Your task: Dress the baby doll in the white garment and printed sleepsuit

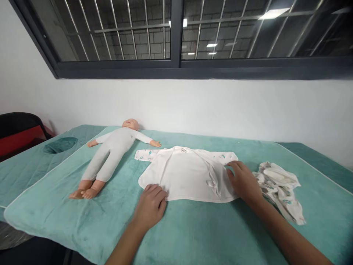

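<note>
A white baby shirt (190,176) lies spread out on the green cover, its inside facing up and its patterned sleeves (224,157) stretched to both sides. One front panel is folded and creased near the right side. My left hand (151,204) rests on the shirt's lower left edge, fingers lying on the cloth and gripping nothing. At the right edge, just below the sleeve, my right hand (244,182) touches the fabric with thumb and fingers apart. A baby doll (116,147) in a white body suit lies on its back to the left of the shirt.
Crumpled patterned baby clothing (281,187) lies to the right, partly behind my right forearm. The green cover (193,235) spans a padded bed with a round hollow (60,145) at left. A black and red chair (22,132) stands at far left. Behind are a white wall and barred window.
</note>
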A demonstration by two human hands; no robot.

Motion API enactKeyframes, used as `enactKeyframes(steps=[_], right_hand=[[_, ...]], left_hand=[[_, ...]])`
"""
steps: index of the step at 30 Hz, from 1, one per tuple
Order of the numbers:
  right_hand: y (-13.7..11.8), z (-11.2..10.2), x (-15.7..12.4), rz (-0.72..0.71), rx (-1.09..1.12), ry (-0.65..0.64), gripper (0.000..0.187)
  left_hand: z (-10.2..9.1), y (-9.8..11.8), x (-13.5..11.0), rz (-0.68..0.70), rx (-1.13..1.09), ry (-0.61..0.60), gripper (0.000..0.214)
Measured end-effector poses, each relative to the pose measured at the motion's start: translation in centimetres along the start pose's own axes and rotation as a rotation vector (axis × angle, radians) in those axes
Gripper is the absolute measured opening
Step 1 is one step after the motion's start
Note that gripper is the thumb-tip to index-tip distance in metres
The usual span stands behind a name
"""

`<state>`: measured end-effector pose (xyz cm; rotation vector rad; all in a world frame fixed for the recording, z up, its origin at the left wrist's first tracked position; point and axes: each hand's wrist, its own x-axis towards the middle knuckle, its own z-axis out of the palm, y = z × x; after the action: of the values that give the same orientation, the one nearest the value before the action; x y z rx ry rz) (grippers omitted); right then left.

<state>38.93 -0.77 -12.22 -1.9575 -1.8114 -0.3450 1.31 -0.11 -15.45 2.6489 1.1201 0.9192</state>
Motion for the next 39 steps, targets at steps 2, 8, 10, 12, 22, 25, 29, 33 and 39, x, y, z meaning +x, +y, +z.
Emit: enactKeyframes(steps=[2,8,10,12,22,25,29,33,39], right_hand=[[-2.5,0.6,-0.2,-0.171,0.053,-0.004,0.032],[-10.2,5.3,1.4,-0.224,0.131,-0.334,0.054],[-11.2,7.0,3.2,-0.192,0.110,-0.361,0.059],[-11.1,8.2,5.2,-0.183,0.114,-0.360,0.061],[-11.0,10.1,9.0,-0.313,0.145,-0.334,0.057],[-13.0,10.4,8.3,-0.388,0.151,-0.352,0.057],[-15.6,11.4,8.7,-0.388,0.140,-0.367,0.060],[-17.5,11.8,9.4,-0.363,0.128,-0.364,0.054],[-19.3,9.5,7.2,-0.477,0.178,-0.354,0.044]], left_hand=[[0.0,0.0,0.1,0.002,0.004,0.002,0.022],[-0.1,0.2,0.2,-0.005,0.028,-0.020,0.021],[-0.1,0.2,0.2,-0.012,0.030,-0.025,0.021],[-0.1,0.3,0.2,-0.014,0.027,-0.026,0.020],[0.0,0.2,0.5,-0.016,0.031,-0.002,0.020],[0.2,0.2,0.5,-0.017,0.026,0.018,0.020],[0.3,-0.1,0.4,-0.015,0.016,0.032,0.020],[0.4,-0.3,0.4,-0.014,0.009,0.051,0.020],[0.3,-0.1,0.1,-0.047,-0.079,0.218,0.021]])
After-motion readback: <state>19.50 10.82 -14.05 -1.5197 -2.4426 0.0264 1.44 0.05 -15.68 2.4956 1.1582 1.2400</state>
